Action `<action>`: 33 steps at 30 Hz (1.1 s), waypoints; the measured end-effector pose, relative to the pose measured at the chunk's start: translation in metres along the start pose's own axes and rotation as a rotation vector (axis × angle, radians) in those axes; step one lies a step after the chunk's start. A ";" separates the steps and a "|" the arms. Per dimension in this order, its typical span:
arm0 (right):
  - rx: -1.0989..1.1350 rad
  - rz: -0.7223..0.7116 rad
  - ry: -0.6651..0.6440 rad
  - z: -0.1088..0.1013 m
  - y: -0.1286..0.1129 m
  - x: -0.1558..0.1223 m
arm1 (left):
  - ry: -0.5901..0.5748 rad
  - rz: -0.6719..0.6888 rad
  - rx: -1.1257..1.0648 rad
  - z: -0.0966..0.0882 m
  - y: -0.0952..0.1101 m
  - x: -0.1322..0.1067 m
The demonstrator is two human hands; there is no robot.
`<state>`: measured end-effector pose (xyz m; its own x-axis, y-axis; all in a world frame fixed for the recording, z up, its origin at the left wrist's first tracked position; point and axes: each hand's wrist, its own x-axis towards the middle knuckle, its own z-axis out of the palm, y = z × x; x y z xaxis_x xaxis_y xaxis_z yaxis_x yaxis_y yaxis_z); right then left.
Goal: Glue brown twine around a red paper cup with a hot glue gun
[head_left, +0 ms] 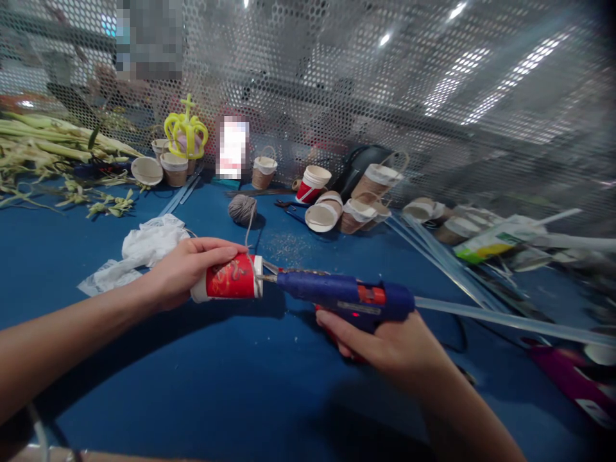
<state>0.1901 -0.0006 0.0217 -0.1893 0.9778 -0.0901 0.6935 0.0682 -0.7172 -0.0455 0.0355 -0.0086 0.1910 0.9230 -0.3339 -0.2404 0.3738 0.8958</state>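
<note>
My left hand (192, 266) is closed round a red and white paper cup (231, 279), which lies on its side above the table. Grey twine (249, 237) runs from a ball of twine (242, 210) to the cup's wall near its white end. In my right hand (380, 337) is a blue hot glue gun (332, 292), gripped by its handle with a red light showing. Its metal nozzle points left and meets or nearly meets the cup's white end; I cannot tell whether they touch. A clear glue stick (505, 321) sticks out from the gun's back.
White crumpled cloth (151, 244) lies beside my left forearm. Behind stand several twine-wrapped cups (264, 172), a red and white cup (314, 184) and a yellow crown (186, 131). Loose glue sticks (443, 263) lie at right. A perforated metal screen (308, 83) rises at the back.
</note>
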 end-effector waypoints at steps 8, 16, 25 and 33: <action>0.000 0.003 0.010 0.000 0.002 -0.001 | 0.003 -0.006 -0.019 0.000 0.000 0.003; -0.031 -0.045 -0.015 0.000 0.009 0.002 | 0.024 -0.027 -0.021 0.000 0.002 0.004; -0.003 -0.073 0.013 0.000 0.009 0.002 | -0.011 -0.034 -0.054 -0.002 0.000 0.005; 0.025 -0.039 0.050 0.002 0.001 -0.001 | -0.013 -0.090 -0.082 0.001 -0.001 0.006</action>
<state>0.1896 -0.0022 0.0202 -0.1802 0.9833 -0.0274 0.6686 0.1020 -0.7366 -0.0434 0.0401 -0.0114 0.2279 0.8843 -0.4075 -0.2986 0.4618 0.8352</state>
